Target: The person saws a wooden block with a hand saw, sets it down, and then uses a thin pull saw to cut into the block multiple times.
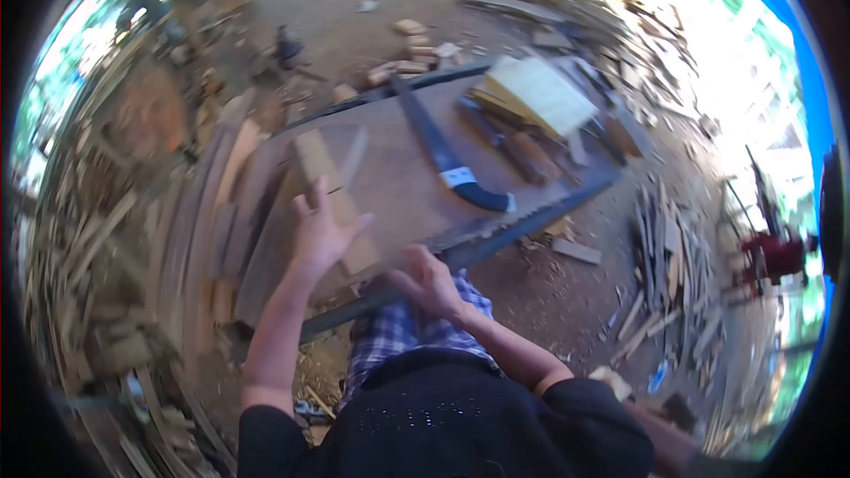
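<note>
My left hand [320, 235] lies over a pale wooden board [359, 252] on the workbench, its fingers and thumb spread. A dark line crosses the board just past my fingertips. Close to the board's near end is my right hand [429, 281], its fingers blurred by motion; I cannot tell whether they hold anything. A handsaw [429, 137] with a dark handle lies across the bench to the right of the board. Beyond my left hand, a thin pale strip [354, 157] rests beside the board.
The workbench [398, 199] also carries a wooden-bodied tool [529, 157] and a pale yellowish block [536, 93] at the far right. Long planks [199, 212] lean along its left side. Wood sticks [668, 257] are piled on the ground at right, and small blocks [414, 49] lie behind the bench.
</note>
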The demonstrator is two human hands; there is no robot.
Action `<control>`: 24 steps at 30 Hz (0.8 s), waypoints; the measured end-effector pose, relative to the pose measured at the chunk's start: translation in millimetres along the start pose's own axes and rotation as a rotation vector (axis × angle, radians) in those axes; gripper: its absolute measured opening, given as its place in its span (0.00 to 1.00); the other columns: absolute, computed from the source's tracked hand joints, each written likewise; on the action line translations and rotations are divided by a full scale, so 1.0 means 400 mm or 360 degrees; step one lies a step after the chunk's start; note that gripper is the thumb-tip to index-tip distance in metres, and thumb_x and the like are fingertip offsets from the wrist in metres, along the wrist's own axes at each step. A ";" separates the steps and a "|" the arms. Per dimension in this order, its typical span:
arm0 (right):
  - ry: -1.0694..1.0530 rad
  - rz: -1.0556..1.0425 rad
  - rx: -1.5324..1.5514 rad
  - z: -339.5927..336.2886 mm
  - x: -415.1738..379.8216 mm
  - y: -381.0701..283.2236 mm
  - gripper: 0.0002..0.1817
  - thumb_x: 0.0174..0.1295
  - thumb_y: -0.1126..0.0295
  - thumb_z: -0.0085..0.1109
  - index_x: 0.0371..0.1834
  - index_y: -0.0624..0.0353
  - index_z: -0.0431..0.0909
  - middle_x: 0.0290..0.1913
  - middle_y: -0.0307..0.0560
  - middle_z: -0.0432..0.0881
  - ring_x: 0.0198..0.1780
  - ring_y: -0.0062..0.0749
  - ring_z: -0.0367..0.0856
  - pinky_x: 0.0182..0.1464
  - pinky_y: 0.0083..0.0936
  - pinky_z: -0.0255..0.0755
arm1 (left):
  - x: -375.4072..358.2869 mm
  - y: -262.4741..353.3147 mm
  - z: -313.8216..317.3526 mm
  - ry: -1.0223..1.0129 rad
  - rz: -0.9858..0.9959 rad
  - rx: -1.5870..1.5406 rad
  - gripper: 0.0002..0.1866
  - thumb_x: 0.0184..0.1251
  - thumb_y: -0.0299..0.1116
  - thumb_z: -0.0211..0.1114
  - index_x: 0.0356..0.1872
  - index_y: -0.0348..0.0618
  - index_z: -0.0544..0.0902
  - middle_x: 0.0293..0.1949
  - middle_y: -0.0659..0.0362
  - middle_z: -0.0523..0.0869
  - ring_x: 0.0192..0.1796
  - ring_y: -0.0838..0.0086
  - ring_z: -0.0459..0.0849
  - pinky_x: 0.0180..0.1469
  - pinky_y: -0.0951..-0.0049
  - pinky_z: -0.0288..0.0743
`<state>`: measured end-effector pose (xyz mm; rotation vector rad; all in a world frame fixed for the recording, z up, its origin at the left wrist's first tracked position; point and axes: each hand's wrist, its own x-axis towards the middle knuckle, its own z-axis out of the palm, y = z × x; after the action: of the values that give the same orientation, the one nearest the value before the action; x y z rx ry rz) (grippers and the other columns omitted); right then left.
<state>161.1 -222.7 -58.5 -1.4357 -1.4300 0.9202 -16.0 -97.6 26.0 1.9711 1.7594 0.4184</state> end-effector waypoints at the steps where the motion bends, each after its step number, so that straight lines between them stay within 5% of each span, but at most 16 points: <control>1: 0.0034 -0.0043 0.0118 0.024 0.024 -0.031 0.31 0.61 0.59 0.69 0.62 0.62 0.68 0.41 0.55 0.78 0.36 0.40 0.82 0.40 0.33 0.77 | 0.000 0.011 0.001 0.0014 -0.0067 -0.0014 0.54 0.56 0.52 0.74 0.76 0.55 0.47 0.64 0.29 0.58 0.61 0.32 0.72 0.64 0.48 0.71; 3: 0.0039 -0.0106 0.0226 0.063 0.084 -0.063 0.36 0.59 0.58 0.70 0.66 0.62 0.65 0.49 0.60 0.76 0.41 0.45 0.82 0.45 0.35 0.78 | 0.018 -0.008 0.019 0.0077 -0.0031 -0.0098 0.54 0.57 0.52 0.73 0.77 0.56 0.46 0.64 0.28 0.58 0.61 0.31 0.72 0.64 0.48 0.71; 6: 0.0214 -0.0391 -0.0260 0.093 0.144 -0.087 0.42 0.56 0.55 0.72 0.69 0.63 0.62 0.58 0.66 0.69 0.52 0.55 0.77 0.56 0.41 0.74 | 0.034 -0.019 0.004 0.0080 -0.0042 -0.0190 0.51 0.59 0.50 0.71 0.77 0.55 0.48 0.65 0.29 0.57 0.61 0.33 0.74 0.63 0.48 0.72; 8: 0.0048 -0.0093 -0.0250 0.081 0.171 -0.072 0.45 0.53 0.53 0.74 0.69 0.63 0.61 0.57 0.66 0.70 0.60 0.59 0.72 0.61 0.43 0.70 | 0.047 -0.021 -0.044 -0.0108 -0.0070 0.0006 0.50 0.57 0.51 0.73 0.76 0.54 0.52 0.67 0.35 0.57 0.66 0.39 0.69 0.66 0.49 0.68; 12: -0.0162 -0.0300 -0.0381 -0.006 0.256 -0.052 0.42 0.49 0.55 0.77 0.65 0.63 0.68 0.55 0.62 0.73 0.56 0.55 0.77 0.57 0.42 0.74 | 0.100 -0.049 -0.127 0.0090 0.0133 0.0423 0.53 0.50 0.56 0.76 0.75 0.55 0.57 0.70 0.45 0.59 0.73 0.47 0.61 0.71 0.48 0.59; 14: -0.0269 -0.0464 -0.0403 -0.059 0.346 -0.061 0.38 0.50 0.57 0.76 0.63 0.62 0.71 0.55 0.60 0.74 0.54 0.54 0.78 0.56 0.42 0.75 | 0.139 -0.065 -0.150 0.0057 0.0519 0.0795 0.53 0.46 0.60 0.76 0.74 0.58 0.59 0.72 0.53 0.58 0.74 0.52 0.56 0.73 0.45 0.50; 16: -0.0370 -0.0612 -0.0421 -0.085 0.420 -0.073 0.35 0.50 0.60 0.76 0.61 0.61 0.75 0.54 0.58 0.75 0.53 0.53 0.79 0.56 0.42 0.75 | 0.191 -0.118 -0.113 0.0112 0.0591 0.0862 0.53 0.43 0.62 0.76 0.72 0.60 0.62 0.69 0.52 0.62 0.71 0.53 0.61 0.71 0.46 0.51; 19: 0.0038 -0.0769 -0.0575 -0.095 0.470 -0.118 0.27 0.53 0.70 0.72 0.57 0.62 0.77 0.52 0.55 0.78 0.50 0.41 0.80 0.55 0.32 0.76 | 0.253 -0.159 -0.093 -0.0014 0.0552 0.0601 0.48 0.42 0.65 0.74 0.67 0.57 0.68 0.56 0.51 0.76 0.63 0.56 0.71 0.66 0.50 0.58; 21: 0.0488 -0.0689 -0.0275 -0.091 0.446 -0.137 0.17 0.57 0.74 0.68 0.49 0.64 0.79 0.40 0.51 0.82 0.40 0.34 0.82 0.44 0.27 0.78 | 0.237 -0.168 -0.070 0.0126 0.0445 0.0603 0.48 0.43 0.65 0.74 0.66 0.57 0.69 0.55 0.51 0.76 0.62 0.56 0.72 0.65 0.50 0.59; 24: 0.0511 -0.0388 -0.0203 -0.082 0.362 -0.044 0.06 0.62 0.74 0.64 0.37 0.65 0.78 0.20 0.42 0.75 0.22 0.27 0.75 0.27 0.25 0.70 | 0.203 -0.142 -0.056 0.0301 0.0310 0.0596 0.47 0.43 0.66 0.73 0.65 0.55 0.71 0.53 0.50 0.76 0.61 0.56 0.73 0.62 0.50 0.63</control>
<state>194.6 -82.3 -19.5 -1.3908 -1.3989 0.4306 -64.9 -10.3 8.8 2.4492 1.8752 0.3693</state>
